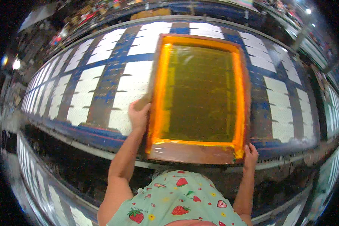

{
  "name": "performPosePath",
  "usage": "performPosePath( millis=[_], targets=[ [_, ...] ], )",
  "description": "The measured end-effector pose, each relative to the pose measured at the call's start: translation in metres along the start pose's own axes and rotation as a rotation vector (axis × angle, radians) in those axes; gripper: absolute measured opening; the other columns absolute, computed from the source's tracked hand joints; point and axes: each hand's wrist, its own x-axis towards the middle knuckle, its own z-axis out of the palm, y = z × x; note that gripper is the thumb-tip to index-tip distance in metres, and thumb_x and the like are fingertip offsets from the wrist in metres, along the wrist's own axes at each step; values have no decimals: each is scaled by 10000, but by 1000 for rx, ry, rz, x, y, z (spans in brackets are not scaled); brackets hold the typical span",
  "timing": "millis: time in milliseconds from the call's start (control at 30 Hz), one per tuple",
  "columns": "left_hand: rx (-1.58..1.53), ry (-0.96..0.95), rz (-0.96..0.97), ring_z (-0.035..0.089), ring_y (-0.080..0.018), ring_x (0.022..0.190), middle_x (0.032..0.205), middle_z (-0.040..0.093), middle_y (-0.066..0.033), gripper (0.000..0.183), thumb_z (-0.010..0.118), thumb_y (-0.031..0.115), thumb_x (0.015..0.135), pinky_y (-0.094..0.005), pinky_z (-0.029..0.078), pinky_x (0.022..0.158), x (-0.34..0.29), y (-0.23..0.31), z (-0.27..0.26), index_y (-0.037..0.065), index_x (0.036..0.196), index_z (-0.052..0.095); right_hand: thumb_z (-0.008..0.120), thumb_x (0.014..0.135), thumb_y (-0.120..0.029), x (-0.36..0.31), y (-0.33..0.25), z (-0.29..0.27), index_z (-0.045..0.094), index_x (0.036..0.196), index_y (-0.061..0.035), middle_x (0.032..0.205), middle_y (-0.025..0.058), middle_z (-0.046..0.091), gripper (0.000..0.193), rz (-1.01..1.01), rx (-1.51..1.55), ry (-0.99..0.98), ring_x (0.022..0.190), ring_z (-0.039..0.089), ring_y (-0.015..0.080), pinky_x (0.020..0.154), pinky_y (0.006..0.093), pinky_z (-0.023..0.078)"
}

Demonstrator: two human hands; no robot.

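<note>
A large screen-printing frame (pixel 190 151) with brown sides, orange inner edges and a yellow-green mesh (pixel 201 94) is held over the long table, one short side towards me. My left hand (pixel 139 113) is closed around its left side, where a brownish strip juts out beside the thumb. At the near right corner my right hand (pixel 250 153) grips the frame, fingers at its outer edge. The frame covers part of the table and some white sheets. Its underside is hidden, and I cannot tell whether it touches the table.
The long blue table (pixel 115 69) carries two rows of white rectangular pieces, such as a white sheet (pixel 86 90) at the left and another white sheet (pixel 278 105) at the right. More tables with white pieces stand behind me and at the right. Cluttered shelves (pixel 90 17) line the far side.
</note>
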Motion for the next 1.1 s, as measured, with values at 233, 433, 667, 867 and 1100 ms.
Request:
performPosePath(
  millis=[233, 433, 667, 867, 1100],
  targets=[
    [-52, 2, -54, 745, -205, 1030, 1156, 772, -130, 484, 931, 42, 859, -346, 614, 929, -63, 8, 65, -16, 1266, 676, 717, 1089, -216, 54, 46, -70, 672, 1446, 88, 1310, 142, 758, 471, 2, 10, -24, 1159, 698, 227, 1049, 369, 542],
    [-88, -10, -51, 751, -181, 1008, 1149, 776, -116, 498, 920, 16, 871, -330, 622, 910, -80, 15, 90, -9, 1290, 651, 727, 1083, -237, 75, 60, -89, 673, 1449, 90, 1372, 164, 743, 494, -6, -32, 1, 1205, 699, 241, 1078, 375, 536],
    [-75, -27, -51, 756, -172, 1027, 1160, 780, -112, 481, 913, -2, 883, -324, 625, 925, -91, 15, 108, 5, 1287, 651, 701, 1118, -246, 94, 74, -117, 613, 1541, 69, 1513, 187, 671, 535, 80, -18, -89, 1393, 632, 268, 1189, 399, 467],
    [-4, -9, -21, 744, -175, 1012, 1122, 773, -99, 489, 932, 58, 865, -330, 616, 907, -90, 7, 109, 9, 1270, 663, 710, 1111, -221, 103, 92, -123, 613, 1539, 69, 1469, 195, 697, 526, -53, -95, -142, 1334, 660, 239, 1144, 385, 499],
    [130, -2, -56, 742, -187, 995, 1104, 776, -108, 514, 952, 128, 847, -338, 607, 893, -88, 5, 112, 10, 1261, 672, 779, 1003, -158, 42, 10, -104, 736, 1384, -15, 1372, 203, 737, 409, -562, -617, -43, 1285, 673, 452, 1142, 524, 523]
  ],
)
